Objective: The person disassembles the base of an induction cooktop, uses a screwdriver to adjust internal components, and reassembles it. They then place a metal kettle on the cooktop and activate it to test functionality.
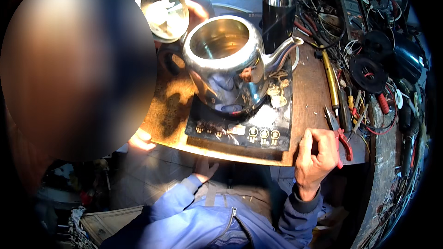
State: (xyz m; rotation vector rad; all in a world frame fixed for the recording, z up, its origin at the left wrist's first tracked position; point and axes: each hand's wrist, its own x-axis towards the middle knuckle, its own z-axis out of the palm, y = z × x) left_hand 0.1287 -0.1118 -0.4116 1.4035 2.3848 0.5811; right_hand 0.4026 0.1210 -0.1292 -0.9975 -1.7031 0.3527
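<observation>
A shiny steel kettle [226, 76] without its lid stands on a black induction cooker [221, 133], its spout to the right and its dark handle to the left. My right hand [316, 157] rests at the table's front right corner, fingers curled into a loose fist with nothing visible in them. Beside it lie pliers with red handles [342, 144]. Low near my lap, under the table's front edge, is my left hand [205, 169]. Its thumb stands apart from the fingers, which are partly in shadow, and it holds nothing visible.
At left, another person's hand [197, 11] holds a round metal-rimmed lid [164, 14] above the kettle's handle; a second hand [140, 140] is at the table edge. Behind stands a tall black cylinder [279, 18]. Tools, wires and a multimeter [350, 9] crowd the right.
</observation>
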